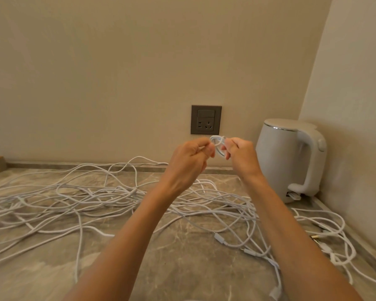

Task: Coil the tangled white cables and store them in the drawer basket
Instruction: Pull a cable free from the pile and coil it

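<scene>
Left hand (pixel 189 158), right hand (pixel 241 155): pinching grips.

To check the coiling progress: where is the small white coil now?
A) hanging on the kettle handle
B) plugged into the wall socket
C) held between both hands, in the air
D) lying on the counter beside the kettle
C: the left hand and the right hand pinch the small coil above the counter.

You have one small cable coil (pixel 218 144) between your left hand (pixel 191 157) and right hand (pixel 241 155), one socket (pixel 206 119) just above them, one kettle (pixel 287 161) to their right — and below, tangled cables (pixel 91 198) too intertwined to count.
</scene>
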